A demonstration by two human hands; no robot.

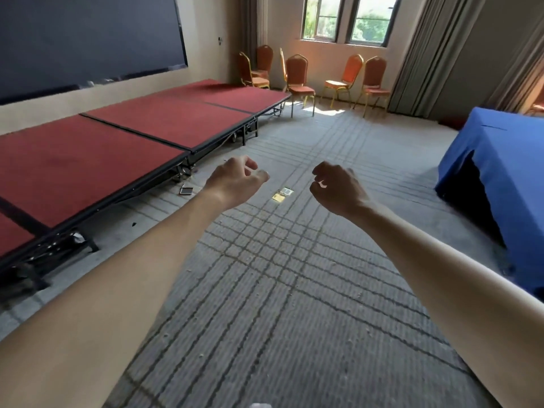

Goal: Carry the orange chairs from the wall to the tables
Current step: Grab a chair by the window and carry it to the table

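Observation:
Several orange chairs with gold frames stand along the far wall under the window: one at the left (263,61), one in the middle (298,75), one to the right (345,76) and another beside it (374,78). A table under a blue cloth (506,160) stands at the right edge. Both my arms reach forward over the carpet, far short of the chairs. My left hand (237,179) and my right hand (337,188) have their fingers curled in loosely and hold nothing.
A low red-topped stage (123,142) on black legs runs along the left wall below a dark screen. Two brass floor boxes (282,194) sit in the grey carpet ahead, and a small flat object (186,190) lies by the stage edge. Grey curtains hang at the right.

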